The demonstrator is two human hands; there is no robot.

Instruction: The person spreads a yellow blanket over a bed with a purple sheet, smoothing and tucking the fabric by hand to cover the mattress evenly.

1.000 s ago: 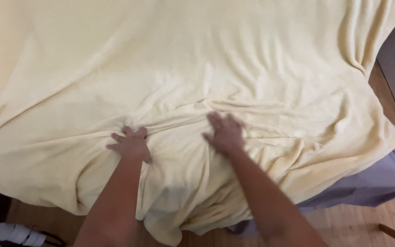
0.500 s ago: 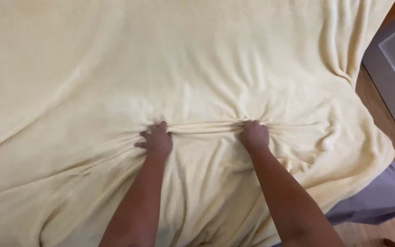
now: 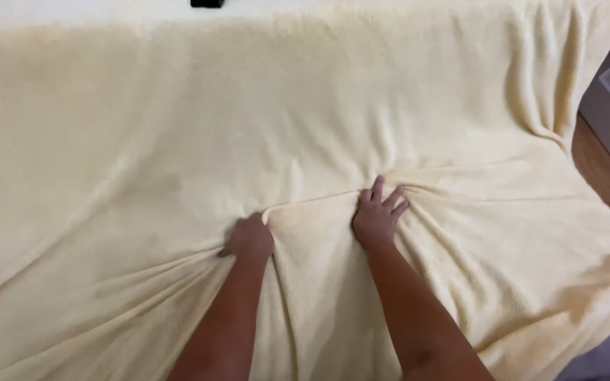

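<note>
**Yellow blanket, two hands at centre**

Head view: pale yellow blanket [image 3: 178,141] covers the frame. Left hand [image 3: 250,238], lower centre, is closed, bunching a fold. Right hand [image 3: 377,215], just beside it, presses flat with fingers spread.

Home bedroom: yellow blanket [image 3: 305,141] over bed, wood floor [image 3: 605,176].

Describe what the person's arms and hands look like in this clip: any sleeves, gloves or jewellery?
Both forearms are bare as far as the frame shows, with no sleeves in view. The left hand and right hand are ungloved. No watch, bracelet or ring can be seen on either wrist or on the visible fingers.
</note>
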